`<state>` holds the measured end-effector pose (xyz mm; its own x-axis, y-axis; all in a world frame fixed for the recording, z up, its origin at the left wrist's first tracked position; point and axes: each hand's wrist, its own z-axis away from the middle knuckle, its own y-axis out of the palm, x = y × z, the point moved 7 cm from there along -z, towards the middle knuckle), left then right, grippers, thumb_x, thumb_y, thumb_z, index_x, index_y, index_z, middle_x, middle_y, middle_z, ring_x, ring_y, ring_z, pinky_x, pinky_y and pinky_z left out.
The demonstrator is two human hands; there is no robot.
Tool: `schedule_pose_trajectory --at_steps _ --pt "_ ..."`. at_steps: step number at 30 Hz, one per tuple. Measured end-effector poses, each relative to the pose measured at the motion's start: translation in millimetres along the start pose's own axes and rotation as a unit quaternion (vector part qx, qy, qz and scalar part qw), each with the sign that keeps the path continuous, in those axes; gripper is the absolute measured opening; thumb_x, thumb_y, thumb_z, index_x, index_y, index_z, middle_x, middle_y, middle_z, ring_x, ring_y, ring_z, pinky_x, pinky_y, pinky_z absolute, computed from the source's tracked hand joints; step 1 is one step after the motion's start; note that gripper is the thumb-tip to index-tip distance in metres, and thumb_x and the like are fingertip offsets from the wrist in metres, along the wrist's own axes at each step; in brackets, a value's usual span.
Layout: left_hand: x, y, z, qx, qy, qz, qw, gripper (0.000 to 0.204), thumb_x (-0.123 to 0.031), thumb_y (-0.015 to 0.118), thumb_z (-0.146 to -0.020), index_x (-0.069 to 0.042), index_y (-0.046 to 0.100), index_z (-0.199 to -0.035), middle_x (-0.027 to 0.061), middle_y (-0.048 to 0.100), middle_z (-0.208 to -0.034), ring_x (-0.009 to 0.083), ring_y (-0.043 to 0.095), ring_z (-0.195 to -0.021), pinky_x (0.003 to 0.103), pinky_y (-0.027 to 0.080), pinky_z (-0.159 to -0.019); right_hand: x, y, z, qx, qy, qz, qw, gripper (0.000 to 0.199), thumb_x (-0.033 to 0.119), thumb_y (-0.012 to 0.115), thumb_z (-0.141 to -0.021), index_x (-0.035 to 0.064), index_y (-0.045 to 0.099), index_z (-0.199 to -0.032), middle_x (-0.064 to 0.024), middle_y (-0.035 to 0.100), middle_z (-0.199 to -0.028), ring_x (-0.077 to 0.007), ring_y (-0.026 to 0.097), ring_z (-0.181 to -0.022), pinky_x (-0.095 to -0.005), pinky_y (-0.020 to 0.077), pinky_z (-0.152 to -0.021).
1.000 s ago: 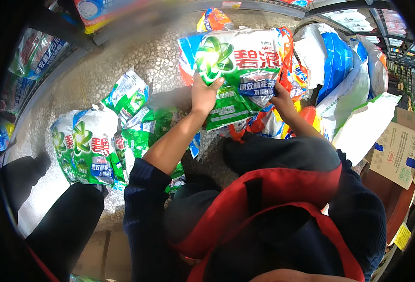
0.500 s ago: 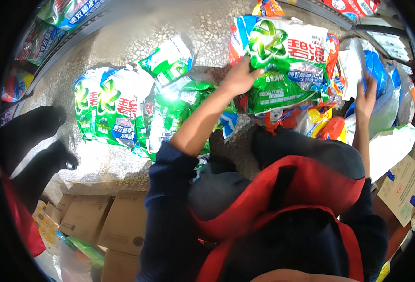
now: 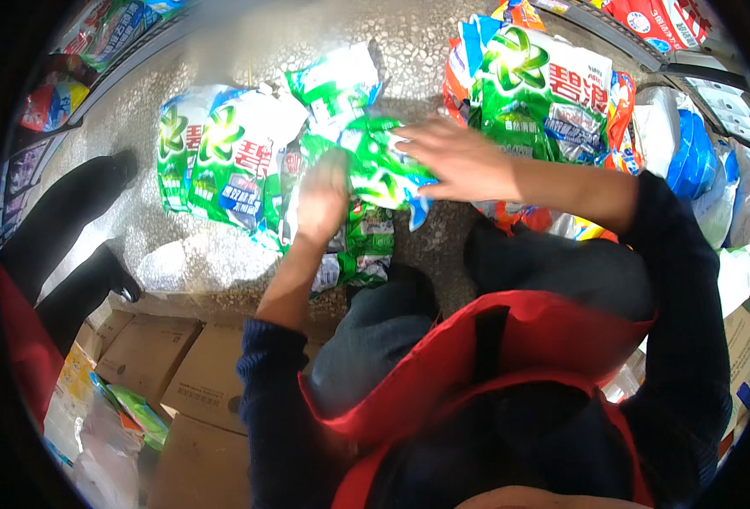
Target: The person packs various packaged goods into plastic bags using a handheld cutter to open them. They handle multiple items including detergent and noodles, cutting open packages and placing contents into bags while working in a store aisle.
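A crumpled green-and-white bag of laundry powder (image 3: 383, 161) lies between my hands on a pile of similar bags. My left hand (image 3: 324, 191) is at its left side, with fingers smeared by motion. From the right, my right hand (image 3: 460, 161) reaches across, its fingers stretched and spread over the bag's right end. Two larger green-and-white laundry powder bags (image 3: 235, 161) lean side by side to the left. Another small green bag (image 3: 337, 81) lies just beyond. On the right, a big green-and-white bag (image 3: 536, 93) rests on orange-and-red packs.
Blue and white plastic bags (image 3: 693, 144) crowd the right side. Cardboard boxes (image 3: 205, 373) stand at the lower left. Another person's dark-clad legs (image 3: 65, 208) are at the left. Shelves with packs (image 3: 112, 38) run along the far left, and the speckled floor (image 3: 248, 55) lies beyond.
My left hand has left the big bag at right and moved left to the small bags. My right hand has come from the far right to the green bag. The view has shifted slightly.
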<state>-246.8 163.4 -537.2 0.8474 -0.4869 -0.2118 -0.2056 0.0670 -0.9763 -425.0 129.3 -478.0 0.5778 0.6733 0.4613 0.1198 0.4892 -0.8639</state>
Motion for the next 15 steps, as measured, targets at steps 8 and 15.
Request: schedule_pose_trajectory --at_steps 8,15 --pt "20.8 -106.0 -51.3 0.003 -0.211 0.196 0.958 0.035 -0.033 0.063 -0.079 -0.001 0.061 -0.093 0.0163 0.064 -0.075 0.0288 0.063 -0.066 0.037 0.049 -0.061 -20.6 -45.5 -74.1 0.116 0.080 -0.069 0.988 0.072 0.006 0.066 -0.070 0.0122 0.033 -0.134 -0.0153 0.038 -0.133 -0.0305 0.043 -0.119 -0.0364 0.0463 -0.087" --pt "81.4 -87.1 14.9 -0.077 -0.374 0.346 0.857 0.043 -0.034 0.044 -0.091 0.007 0.055 -0.099 0.0215 0.059 -0.088 0.0306 0.057 -0.079 0.039 0.042 -0.073 -2.5 -179.8 -120.6 -0.338 -0.013 0.066 0.939 0.042 0.021 0.063 -0.074 0.0078 0.054 -0.113 -0.0124 0.058 -0.101 -0.0307 0.056 -0.094 -0.0410 0.0455 -0.081"
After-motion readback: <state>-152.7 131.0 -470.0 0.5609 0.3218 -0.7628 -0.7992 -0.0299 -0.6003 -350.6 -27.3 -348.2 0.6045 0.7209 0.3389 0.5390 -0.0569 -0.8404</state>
